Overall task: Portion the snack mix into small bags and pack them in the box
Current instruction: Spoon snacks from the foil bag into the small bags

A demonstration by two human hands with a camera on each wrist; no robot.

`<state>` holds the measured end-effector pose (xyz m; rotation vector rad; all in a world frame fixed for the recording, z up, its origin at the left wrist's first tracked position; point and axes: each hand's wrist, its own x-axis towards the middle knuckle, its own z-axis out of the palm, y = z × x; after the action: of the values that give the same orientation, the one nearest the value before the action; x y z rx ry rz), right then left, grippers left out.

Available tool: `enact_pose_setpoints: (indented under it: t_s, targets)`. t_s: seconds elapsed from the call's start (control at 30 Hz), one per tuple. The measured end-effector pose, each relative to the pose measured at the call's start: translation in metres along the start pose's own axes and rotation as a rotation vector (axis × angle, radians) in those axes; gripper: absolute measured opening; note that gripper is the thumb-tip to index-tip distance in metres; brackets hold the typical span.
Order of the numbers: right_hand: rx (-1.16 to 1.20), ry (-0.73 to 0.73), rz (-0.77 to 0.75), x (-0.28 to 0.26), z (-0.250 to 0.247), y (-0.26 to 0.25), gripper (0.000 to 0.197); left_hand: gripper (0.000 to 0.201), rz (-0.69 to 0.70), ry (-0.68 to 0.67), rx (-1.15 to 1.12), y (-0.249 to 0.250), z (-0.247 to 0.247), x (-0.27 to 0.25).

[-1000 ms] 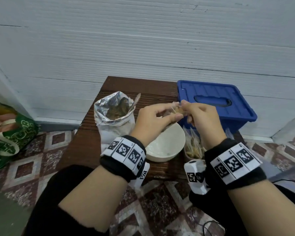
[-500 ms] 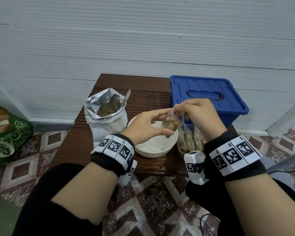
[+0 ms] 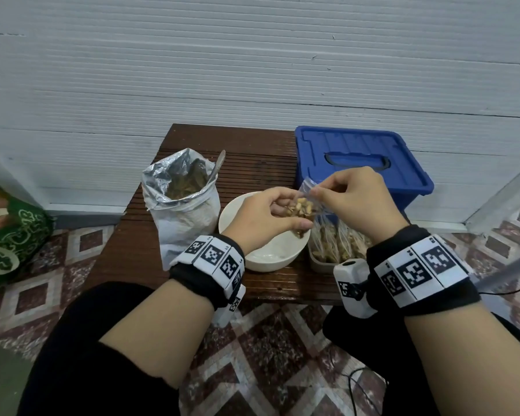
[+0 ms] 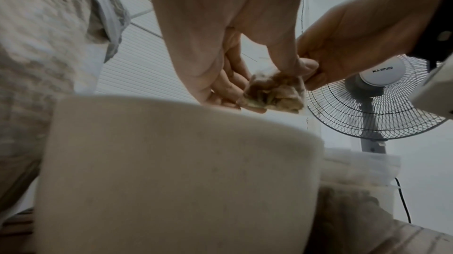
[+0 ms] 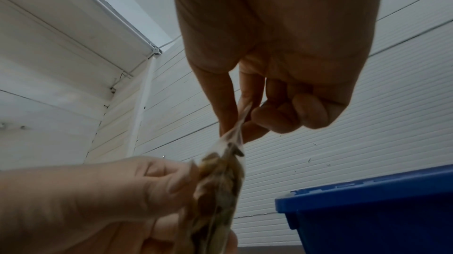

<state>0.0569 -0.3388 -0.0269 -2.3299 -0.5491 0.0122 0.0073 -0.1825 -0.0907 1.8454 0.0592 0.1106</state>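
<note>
You hold a small clear bag (image 3: 305,205) of snack mix between both hands, above the right rim of the white bowl (image 3: 237,211). Your left hand (image 3: 264,214) curls round the bag's filled lower part, fingers and thumb closed on it. Your right hand (image 3: 354,199) pinches the bag's top edge between thumb and forefinger, the other fingers folded into the palm; the right wrist view shows the plastic stretched taut from that pinch down to the filling.

The bowl stands near the front edge of the dark slatted table (image 3: 252,163), about the middle. To its left, touching or nearly touching it, stands the opened foil bag (image 3: 183,211) with a spoon handle (image 3: 218,166) sticking out of it. At the table's back right corner sits the blue box (image 3: 357,157), lid on. Just right of the bowl, by the front edge, a container (image 3: 327,250) holds filled bags. A green bag (image 3: 9,238) lies on the tiled floor, left.
</note>
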Motion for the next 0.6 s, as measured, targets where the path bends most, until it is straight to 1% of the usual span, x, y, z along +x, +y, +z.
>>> enact_pose_setpoints:
  t_s: [0.07, 0.13, 0.27, 0.37, 0.5, 0.6]
  targets:
    - [0.002, 0.006, 0.016, 0.0, -0.007, 0.003, 0.017, 0.054, -0.012, -0.023, 0.007, -0.002, 0.002, 0.0]
    - [0.048, 0.047, 0.045, 0.0, -0.02, 0.008, 0.018, 0.06, -0.032, -0.024, 0.021, -0.002, 0.001, 0.001]
    - [0.123, 0.152, 0.12, 0.0, -0.049, 0.023, 0.018, 0.05, -0.069, 0.031, 0.091, -0.002, -0.005, 0.003]
    - [0.065, 0.201, 0.178, -0.001, -0.058, 0.037, 0.019, 0.043, -0.09, 0.041, 0.138, -0.004, -0.005, 0.003]
    - [-0.084, 0.252, 0.26, 0.001, -0.058, 0.056, 0.024, 0.039, -0.094, 0.037, 0.189, -0.01, -0.003, 0.004]
    - [-0.174, 0.271, 0.309, 0.003, -0.051, 0.068, 0.035, 0.038, -0.098, 0.038, 0.211, -0.013, -0.003, 0.005]
